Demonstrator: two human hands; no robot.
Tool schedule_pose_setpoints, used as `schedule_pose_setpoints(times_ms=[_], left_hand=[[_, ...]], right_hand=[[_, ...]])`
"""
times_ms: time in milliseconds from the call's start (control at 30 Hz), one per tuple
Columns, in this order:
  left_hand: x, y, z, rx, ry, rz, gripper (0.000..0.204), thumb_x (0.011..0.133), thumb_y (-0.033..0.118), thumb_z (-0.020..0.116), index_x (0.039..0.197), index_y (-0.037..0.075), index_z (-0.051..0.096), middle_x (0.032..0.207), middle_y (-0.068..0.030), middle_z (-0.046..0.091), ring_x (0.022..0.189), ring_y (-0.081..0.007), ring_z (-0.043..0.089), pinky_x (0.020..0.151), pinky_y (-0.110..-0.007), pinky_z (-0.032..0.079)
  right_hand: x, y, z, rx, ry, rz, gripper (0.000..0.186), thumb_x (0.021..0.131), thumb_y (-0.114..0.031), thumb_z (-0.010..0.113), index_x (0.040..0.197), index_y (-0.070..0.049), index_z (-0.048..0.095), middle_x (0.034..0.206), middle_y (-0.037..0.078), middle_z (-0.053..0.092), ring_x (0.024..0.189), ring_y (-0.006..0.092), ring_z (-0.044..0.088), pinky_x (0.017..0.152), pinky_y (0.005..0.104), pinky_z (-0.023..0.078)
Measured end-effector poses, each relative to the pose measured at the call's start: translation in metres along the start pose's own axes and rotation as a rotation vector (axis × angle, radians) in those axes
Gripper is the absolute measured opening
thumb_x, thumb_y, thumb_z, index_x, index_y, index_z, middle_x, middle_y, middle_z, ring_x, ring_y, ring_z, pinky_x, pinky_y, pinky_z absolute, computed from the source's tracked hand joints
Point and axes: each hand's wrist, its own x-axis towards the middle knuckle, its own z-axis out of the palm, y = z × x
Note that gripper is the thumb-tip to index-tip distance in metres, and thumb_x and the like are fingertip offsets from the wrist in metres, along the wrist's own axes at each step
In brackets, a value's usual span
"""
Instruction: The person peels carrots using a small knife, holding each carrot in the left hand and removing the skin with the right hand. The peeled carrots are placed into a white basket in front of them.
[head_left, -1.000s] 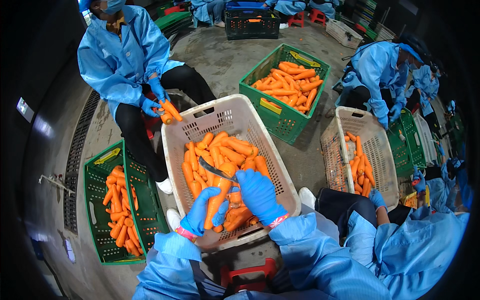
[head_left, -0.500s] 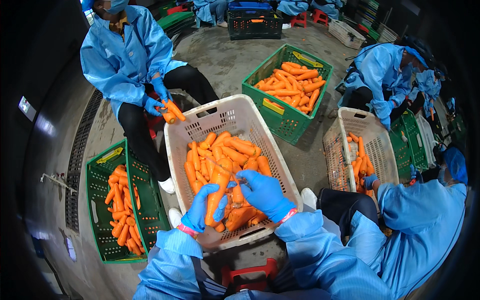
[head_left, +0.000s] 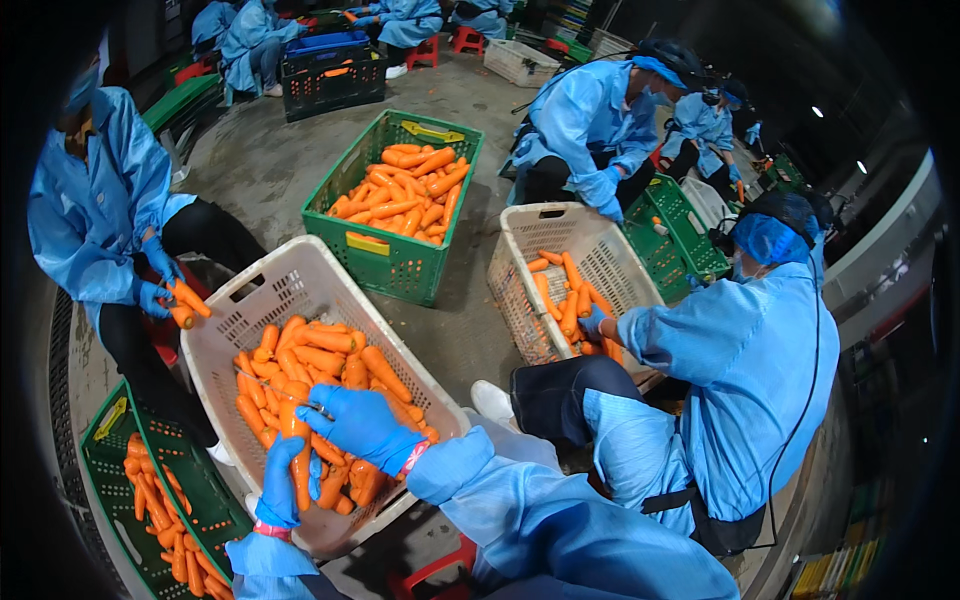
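Observation:
My left hand (head_left: 282, 485), in a blue glove, is closed around the lower part of a large orange carrot (head_left: 293, 415), held upright over the pale plastic crate (head_left: 300, 285). In my right hand (head_left: 362, 428), also gloved, is a thin-bladed knife (head_left: 270, 386); its narrow blade crosses the carrot's upper end. My right fingers hide most of the handle. Beneath both hands lies a heap of carrots (head_left: 385, 375) in the crate.
Across the crate at left, a co-worker (head_left: 105, 200) holds carrots. Green crates of carrots stand at lower left (head_left: 215, 480) and beyond mine (head_left: 400, 268). At right, another co-worker (head_left: 740, 350) reaches into a pale crate (head_left: 515, 305). A red stool (head_left: 440, 575) is below me.
The view has swung right, so the crates and people sit farther left. My left hand still grips the carrot; the knife, blurred before, now shows clearly across its upper end.

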Motion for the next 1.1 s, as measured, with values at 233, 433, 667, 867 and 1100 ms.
schedule_pose_setpoints(times_ms=[233,433,667,867,1100], left_hand=[[0.008,-0.015,-0.005,-0.087,-0.101,0.012,0.030,0.087,0.030,0.051,0.100,0.003,0.051,0.060,-0.0073,0.052,0.040,-0.0158,0.048,0.032,-0.024,0.038],[0.005,0.004,0.000,-0.103,-0.095,-0.106,0.050,0.088,0.037,0.050,0.116,-0.004,0.054,0.058,-0.0060,0.053,0.040,-0.0163,0.047,0.041,-0.026,0.040],[-0.006,0.026,-0.007,-0.213,-0.238,-0.070,0.061,0.088,0.040,0.044,0.135,0.000,0.039,0.056,-0.0053,0.048,0.037,-0.0154,0.042,0.040,-0.026,0.038],[-0.003,0.025,-0.015,-0.412,-0.291,-0.156,0.055,0.089,0.039,0.043,0.130,0.002,0.044,0.059,-0.0068,0.050,0.037,-0.0181,0.044,0.040,-0.029,0.040],[-0.010,0.031,-0.015,-0.306,-0.274,-0.124,0.053,0.089,0.039,0.044,0.126,0.002,0.046,0.059,-0.0085,0.052,0.038,-0.0185,0.045,0.041,-0.030,0.041]], right_hand=[[-0.001,0.009,-0.002,0.067,-0.016,-0.042,0.017,0.083,-0.029,0.061,0.088,-0.012,0.061,0.082,0.011,0.063,0.074,0.0313,0.061,0.063,0.0383,0.049],[0.000,0.014,-0.002,1.039,0.009,0.288,0.019,0.087,-0.025,0.065,0.089,-0.007,0.060,0.074,-0.001,0.057,0.068,0.0061,0.054,0.058,0.0223,0.044],[0.003,0.018,-0.010,-0.124,0.019,-0.016,0.027,0.081,-0.036,0.067,0.082,-0.011,0.058,0.072,0.008,0.062,0.064,0.0271,0.062,0.056,0.0368,0.049],[-0.002,0.021,0.001,-0.322,-0.028,-0.230,0.014,0.080,-0.024,0.065,0.081,-0.013,0.057,0.073,0.008,0.059,0.066,0.0289,0.060,0.055,0.0402,0.046],[-0.002,0.020,0.003,-0.347,0.015,-0.346,0.011,0.080,-0.022,0.061,0.083,-0.014,0.054,0.072,0.006,0.055,0.062,0.0264,0.057,0.050,0.0414,0.043]])
